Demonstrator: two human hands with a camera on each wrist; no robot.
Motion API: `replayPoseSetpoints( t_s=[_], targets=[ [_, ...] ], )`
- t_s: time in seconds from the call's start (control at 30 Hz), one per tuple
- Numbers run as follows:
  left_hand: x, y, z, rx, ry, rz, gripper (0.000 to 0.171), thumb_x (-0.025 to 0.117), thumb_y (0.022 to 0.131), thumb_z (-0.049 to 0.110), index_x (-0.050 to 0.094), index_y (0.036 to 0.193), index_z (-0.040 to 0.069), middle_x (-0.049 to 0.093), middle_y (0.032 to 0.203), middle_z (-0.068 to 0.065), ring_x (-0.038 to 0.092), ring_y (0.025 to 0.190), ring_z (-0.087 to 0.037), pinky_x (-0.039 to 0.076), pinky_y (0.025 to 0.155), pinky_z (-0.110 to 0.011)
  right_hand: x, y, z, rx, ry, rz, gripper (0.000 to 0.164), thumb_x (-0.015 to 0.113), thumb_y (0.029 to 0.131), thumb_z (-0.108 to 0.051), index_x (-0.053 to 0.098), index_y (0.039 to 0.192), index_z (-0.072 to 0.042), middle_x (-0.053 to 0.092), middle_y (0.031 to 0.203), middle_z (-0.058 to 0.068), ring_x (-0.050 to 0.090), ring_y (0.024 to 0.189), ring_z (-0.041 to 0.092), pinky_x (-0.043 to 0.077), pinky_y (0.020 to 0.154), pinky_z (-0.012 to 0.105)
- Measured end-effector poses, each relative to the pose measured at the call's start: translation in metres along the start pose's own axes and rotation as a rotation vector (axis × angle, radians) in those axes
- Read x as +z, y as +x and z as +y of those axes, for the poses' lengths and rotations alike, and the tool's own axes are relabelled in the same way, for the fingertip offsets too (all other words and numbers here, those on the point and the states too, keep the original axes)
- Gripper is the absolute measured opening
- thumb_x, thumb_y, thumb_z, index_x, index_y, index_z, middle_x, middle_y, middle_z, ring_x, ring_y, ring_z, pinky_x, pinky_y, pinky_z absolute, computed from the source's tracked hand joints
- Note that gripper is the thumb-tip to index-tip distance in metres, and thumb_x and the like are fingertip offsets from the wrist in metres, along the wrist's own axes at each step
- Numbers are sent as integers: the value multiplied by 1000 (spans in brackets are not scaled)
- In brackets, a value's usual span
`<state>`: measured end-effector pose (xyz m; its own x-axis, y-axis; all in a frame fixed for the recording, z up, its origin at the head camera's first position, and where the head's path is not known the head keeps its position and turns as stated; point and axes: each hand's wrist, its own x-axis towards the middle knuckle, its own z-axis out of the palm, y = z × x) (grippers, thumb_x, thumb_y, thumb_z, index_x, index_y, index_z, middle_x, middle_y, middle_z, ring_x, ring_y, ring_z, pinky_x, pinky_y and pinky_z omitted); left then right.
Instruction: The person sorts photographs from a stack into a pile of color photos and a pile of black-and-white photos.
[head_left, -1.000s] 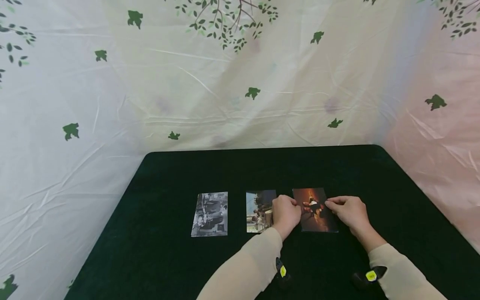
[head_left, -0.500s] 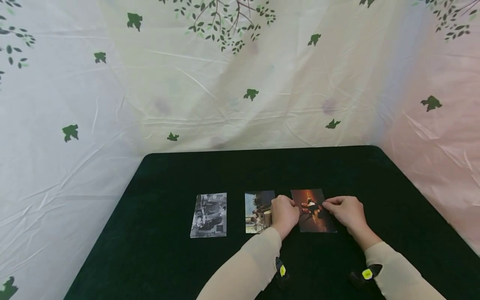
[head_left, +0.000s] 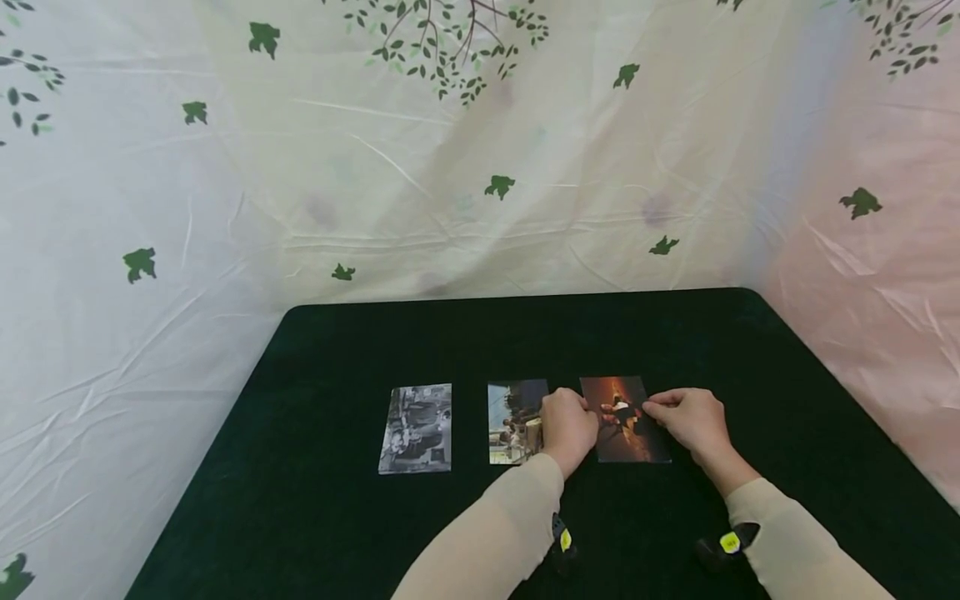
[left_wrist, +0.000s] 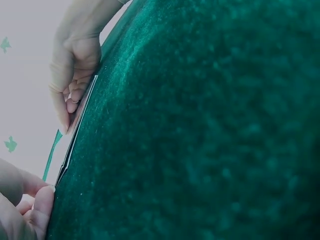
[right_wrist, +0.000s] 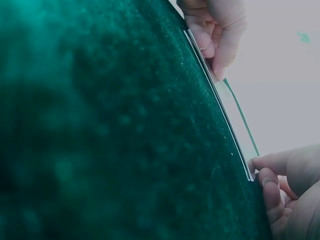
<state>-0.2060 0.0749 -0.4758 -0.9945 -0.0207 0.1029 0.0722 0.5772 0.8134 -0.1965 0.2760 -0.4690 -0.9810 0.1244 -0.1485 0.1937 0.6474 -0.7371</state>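
Three photo prints lie in a row on a dark green cloth-covered table. The rightmost is a warm brown and orange photo with a figure in its middle. My left hand pinches its left edge and covers part of the middle photo, a colour scene with blue sky. My right hand pinches the orange photo's right edge between thumb and fingers. Both wrist views show the photo edge-on, flat on the cloth, with more than one thin layer at its edge. A black-and-white photo lies at the left, untouched.
The green table has rounded far corners. Behind it and at both sides hangs a pale cloth printed with green leaves and branches. Dark wrist devices with yellow tags sit below both hands.
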Motion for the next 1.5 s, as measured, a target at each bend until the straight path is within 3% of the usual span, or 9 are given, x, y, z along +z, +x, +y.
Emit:
replayPoseSetpoints(
  t_s=[0.17,0.3,0.43,0.5,0.67,0.83,1.1,1.23,1.5],
  targets=[
    [-2,1,2,-14,-17,-10,6,74,78,7,72,73,10,66,71,3,57,65,-7,48,57,-26,-1,0,0,10,8,5,39,64,92,-39,69,111,-5,64,107,13,61,86,21,47,66,32],
    [-13,0,5,-21,-161,-19,4,72,83,8,71,86,6,65,73,3,58,60,-6,49,55,-24,-2,0,0,32,34,-5,47,60,93,-44,67,115,-4,63,109,13,60,87,21,48,66,32],
    [-45,-2,10,-10,-361,-8,7,69,88,9,69,94,5,64,71,4,61,54,-8,51,51,-24,-3,-2,-3,22,49,-2,51,55,94,-47,64,119,-3,61,107,13,60,86,21,48,66,32],
    [-67,-1,8,7,-392,24,6,68,88,10,68,93,6,64,70,4,62,52,-9,52,51,-25,-4,-6,-9,-15,31,26,48,55,95,-45,64,118,-4,63,103,12,60,84,21,48,65,32],
    [-118,-3,-14,46,-254,126,10,68,89,16,70,94,8,65,71,2,60,51,-9,50,52,-26,10,-20,-38,-155,-39,54,39,57,95,-40,67,113,-7,67,91,7,62,77,17,48,63,33],
    [-141,-11,-45,19,-130,134,14,66,90,18,69,96,5,65,72,-1,58,49,-10,49,50,-29,47,-32,-78,-255,-106,-17,32,64,92,-35,68,111,-9,65,83,0,61,68,11,50,61,31],
    [-138,-13,-70,17,136,51,23,68,88,19,71,98,-2,68,78,-7,59,61,-13,50,60,-33,100,-32,-110,-319,-235,8,37,72,87,-33,70,107,-2,60,69,-2,52,53,10,44,51,28],
    [-133,-13,-73,24,203,4,28,68,88,23,71,99,-3,70,87,-13,62,67,-18,52,65,-38,104,-30,-109,-303,-250,6,40,73,85,-34,69,107,-1,59,67,-2,53,52,9,44,50,27],
    [-129,-13,-73,11,217,-46,29,69,88,22,71,99,-5,70,95,-19,65,78,-24,54,71,-42,105,-25,-106,-261,-267,-56,41,74,84,-35,69,105,0,56,64,-1,52,50,11,43,49,28]
  ],
)
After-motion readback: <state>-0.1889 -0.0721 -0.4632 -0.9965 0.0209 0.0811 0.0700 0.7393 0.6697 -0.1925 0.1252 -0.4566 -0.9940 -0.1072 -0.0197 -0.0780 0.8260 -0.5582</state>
